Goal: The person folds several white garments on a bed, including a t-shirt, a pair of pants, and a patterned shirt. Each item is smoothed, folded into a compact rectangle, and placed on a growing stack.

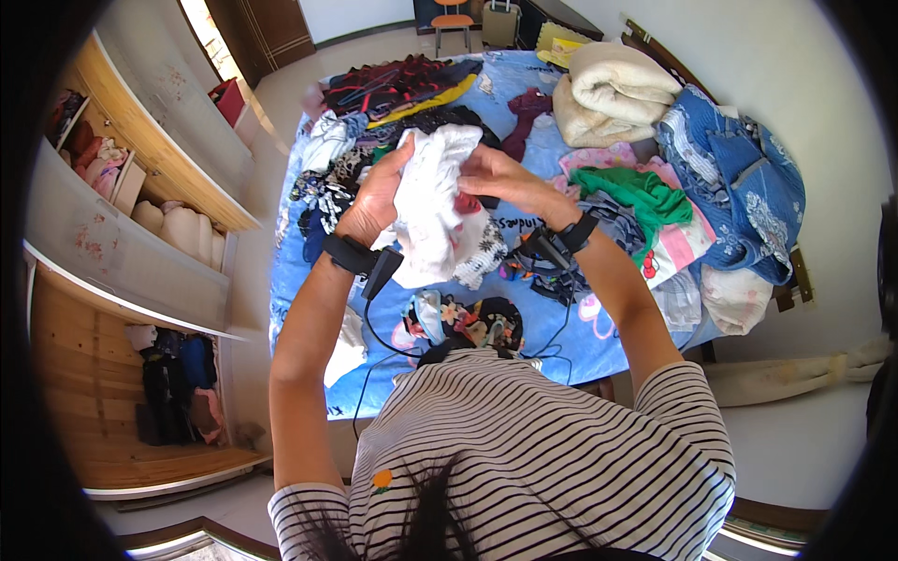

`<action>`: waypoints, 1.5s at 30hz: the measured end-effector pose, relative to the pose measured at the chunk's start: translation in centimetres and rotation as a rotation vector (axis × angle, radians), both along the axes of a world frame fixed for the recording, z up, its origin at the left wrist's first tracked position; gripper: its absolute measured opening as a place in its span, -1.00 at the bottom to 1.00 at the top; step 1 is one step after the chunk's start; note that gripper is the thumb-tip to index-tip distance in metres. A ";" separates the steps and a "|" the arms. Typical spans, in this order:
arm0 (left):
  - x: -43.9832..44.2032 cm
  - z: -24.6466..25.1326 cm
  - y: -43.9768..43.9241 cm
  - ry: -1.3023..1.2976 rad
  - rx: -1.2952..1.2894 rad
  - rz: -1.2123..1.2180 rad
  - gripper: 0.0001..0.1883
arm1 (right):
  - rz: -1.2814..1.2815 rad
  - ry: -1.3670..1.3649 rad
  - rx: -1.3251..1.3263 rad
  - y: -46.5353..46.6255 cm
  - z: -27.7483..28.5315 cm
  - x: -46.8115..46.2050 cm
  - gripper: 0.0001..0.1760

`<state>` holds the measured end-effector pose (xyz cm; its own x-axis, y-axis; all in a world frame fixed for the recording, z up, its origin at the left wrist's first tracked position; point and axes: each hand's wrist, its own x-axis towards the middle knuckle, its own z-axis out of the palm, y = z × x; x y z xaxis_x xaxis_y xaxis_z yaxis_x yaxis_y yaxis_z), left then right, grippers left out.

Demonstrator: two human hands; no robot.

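A crumpled white garment [433,203] with a red print hangs between my two hands above the bed. My left hand [382,188] grips its left edge, thumb on top. On its upper right side, my right hand [506,177] holds the cloth with bent fingers. Beneath it lie a black-and-white patterned cloth [483,257] and a heap of dark patterned clothes [330,184]. Nearer my body is a black floral fabric item [494,319]. Both wrists wear black straps with small cabled devices.
A blue printed blanket [596,345] covers the bed. Rolled cream bedding [617,91], a blue quilt [744,189] and a green garment [642,200] lie to the right. Dark red clothes [393,84] are piled at the far side. An open wooden wardrobe [77,379] stands left.
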<state>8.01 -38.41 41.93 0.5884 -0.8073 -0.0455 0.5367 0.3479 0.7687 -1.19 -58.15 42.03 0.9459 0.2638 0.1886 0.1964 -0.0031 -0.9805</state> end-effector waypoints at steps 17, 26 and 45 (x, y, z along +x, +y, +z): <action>-2.6 2.0 5.9 -1.124 0.491 0.598 -0.50 | -0.054 0.164 0.721 5.4 5.6 0.5 -0.76; -5.4 3.7 5.3 -1.318 0.492 0.462 -0.53 | -0.038 0.123 0.623 5.9 6.3 -1.0 -0.72; -0.2 10.6 5.0 -1.171 0.368 0.049 -0.72 | 0.064 -0.267 -0.366 6.0 8.3 0.2 -0.17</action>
<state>7.85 -33.43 52.56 0.4563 -0.8340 0.3102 -0.5512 0.0088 0.8343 -0.99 -52.11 50.35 0.8564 0.4148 0.3075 0.4534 -0.3192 -0.8322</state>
